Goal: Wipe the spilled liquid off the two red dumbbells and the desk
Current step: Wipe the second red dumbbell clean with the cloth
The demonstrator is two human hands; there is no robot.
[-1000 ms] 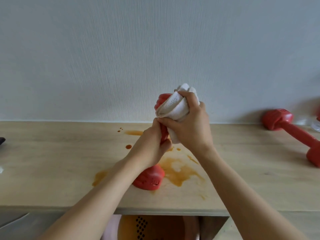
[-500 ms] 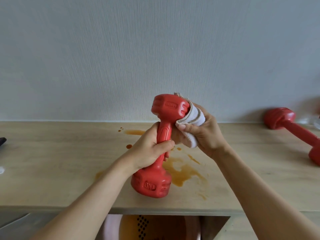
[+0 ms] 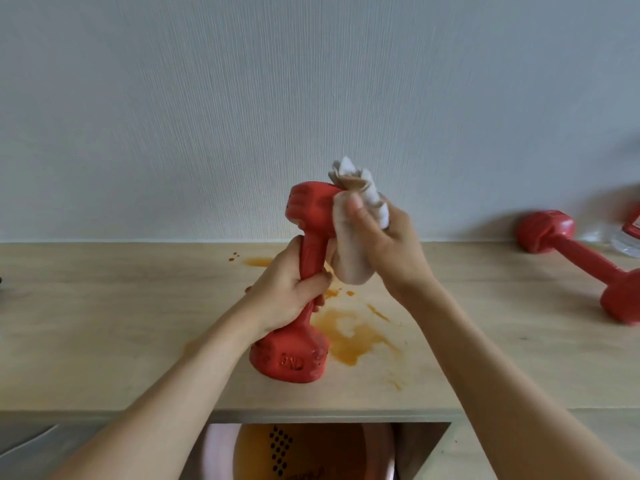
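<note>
A red dumbbell (image 3: 308,216) is held nearly upright above the wooden desk (image 3: 104,323), its lower head close to the desktop. My left hand (image 3: 287,289) grips its handle. A white cloth (image 3: 349,258) with a brown stain at its top is bunched in my right hand (image 3: 384,244), which presses it against the right side of the dumbbell's upper head and handle. Orange-brown spilled liquid (image 3: 349,337) is smeared on the desk just right of the lower head, with smaller drops (image 3: 258,261) farther back. The second red dumbbell (image 3: 581,261) lies on the desk at the far right.
A grey wall rises behind the desk. Something clear with a red part (image 3: 628,237) lies at the right edge beside the second dumbbell. Below the desk's front edge sits an orange and pink basin (image 3: 311,452) in an open recess.
The cloth moved from covering the top head to its right side, then slid down along the handle. The dumbbell tilted more upright and the lower head turned toward me.
</note>
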